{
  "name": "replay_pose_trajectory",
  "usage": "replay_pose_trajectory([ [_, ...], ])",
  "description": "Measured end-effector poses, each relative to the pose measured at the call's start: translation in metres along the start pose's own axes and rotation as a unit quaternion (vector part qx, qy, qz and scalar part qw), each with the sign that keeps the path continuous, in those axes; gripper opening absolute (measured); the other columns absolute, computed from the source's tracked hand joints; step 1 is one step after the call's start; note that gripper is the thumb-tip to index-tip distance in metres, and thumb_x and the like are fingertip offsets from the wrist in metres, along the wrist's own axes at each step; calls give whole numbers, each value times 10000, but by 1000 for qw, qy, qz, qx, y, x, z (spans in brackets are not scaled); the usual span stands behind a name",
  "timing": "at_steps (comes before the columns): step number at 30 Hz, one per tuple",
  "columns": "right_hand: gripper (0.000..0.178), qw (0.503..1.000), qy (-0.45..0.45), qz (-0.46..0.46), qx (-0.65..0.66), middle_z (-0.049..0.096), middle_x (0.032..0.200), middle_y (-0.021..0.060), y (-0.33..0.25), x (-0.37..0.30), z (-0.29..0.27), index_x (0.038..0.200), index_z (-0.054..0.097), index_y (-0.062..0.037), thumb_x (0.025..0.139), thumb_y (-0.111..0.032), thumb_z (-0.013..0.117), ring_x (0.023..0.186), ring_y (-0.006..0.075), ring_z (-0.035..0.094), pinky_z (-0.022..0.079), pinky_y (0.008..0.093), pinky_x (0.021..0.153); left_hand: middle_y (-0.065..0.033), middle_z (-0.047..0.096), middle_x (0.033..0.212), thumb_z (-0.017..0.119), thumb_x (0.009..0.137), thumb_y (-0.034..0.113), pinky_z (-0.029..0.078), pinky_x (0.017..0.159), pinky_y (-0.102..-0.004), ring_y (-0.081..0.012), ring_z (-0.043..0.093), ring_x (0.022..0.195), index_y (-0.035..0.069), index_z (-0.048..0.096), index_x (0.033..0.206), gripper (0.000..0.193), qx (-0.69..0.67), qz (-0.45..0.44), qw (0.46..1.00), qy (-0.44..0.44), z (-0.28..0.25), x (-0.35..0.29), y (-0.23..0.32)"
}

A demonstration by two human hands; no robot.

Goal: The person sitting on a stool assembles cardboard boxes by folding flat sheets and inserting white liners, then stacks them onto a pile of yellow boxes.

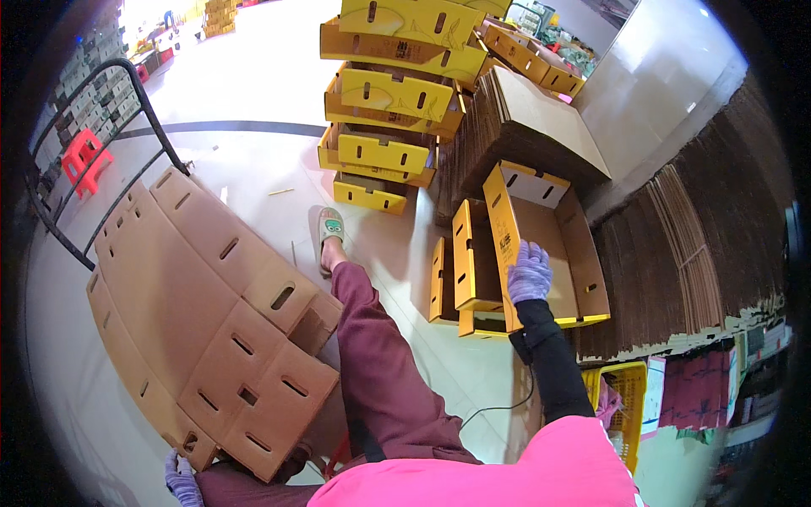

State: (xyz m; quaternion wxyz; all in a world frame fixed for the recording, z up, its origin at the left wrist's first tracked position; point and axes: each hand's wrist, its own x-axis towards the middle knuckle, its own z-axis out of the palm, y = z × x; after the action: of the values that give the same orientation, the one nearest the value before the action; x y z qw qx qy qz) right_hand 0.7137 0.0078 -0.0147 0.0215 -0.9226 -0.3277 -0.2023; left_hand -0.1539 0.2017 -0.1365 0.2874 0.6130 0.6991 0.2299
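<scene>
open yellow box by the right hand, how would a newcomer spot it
Find the tall stack of yellow boxes at top centre, then the flat brown cardboard to its right. Below that cardboard, the right hand is at the left wall of the open yellow box. Unlike the smaller yellow boxes beside it, it shows a broad brown inside and a white far end panel.

At far left, a red plastic stool (84,162) is seen through a curved black metal rail (145,100), with stacked pale blocks (103,95) behind. A dark stripe (228,126) crosses the glossy pale floor (253,89), and a smooth grey-white pillar (663,72) stands at upper right. At lower right, a yellow plastic basket (634,422) contains a pink bag-like item (608,402); a thin black cable (500,408) curves nearby, left of the basket.
</scene>
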Motion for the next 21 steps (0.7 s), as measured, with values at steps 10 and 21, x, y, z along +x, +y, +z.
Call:
replay_pose_trajectory([
  [10, 520, 948, -270, -170, -17, 585, 1149, 128, -34, -76, 49, 1304, 508, -254, 810, -288, 665, 1115, 311, 541, 425, 478, 927, -68, 643, 821, 455, 982, 205, 452, 495, -316, -166, 550, 553, 92, 428, 1369, 404, 56, -72, 990, -106, -14, 10, 29],
  [21, 187, 947, -283, -147, -36, 635, 996, 119, -51, -55, 69, 1052, 600, -187, 880, -187, 527, 976, 294, 628, 456, 458, 808, -110, 692, 958, 630, 917, 184, 481, 736, -277, -206, 621, 804, 68, 664, 1139, 252, 173, -50, 983, -19, -4, -51, 173],
])
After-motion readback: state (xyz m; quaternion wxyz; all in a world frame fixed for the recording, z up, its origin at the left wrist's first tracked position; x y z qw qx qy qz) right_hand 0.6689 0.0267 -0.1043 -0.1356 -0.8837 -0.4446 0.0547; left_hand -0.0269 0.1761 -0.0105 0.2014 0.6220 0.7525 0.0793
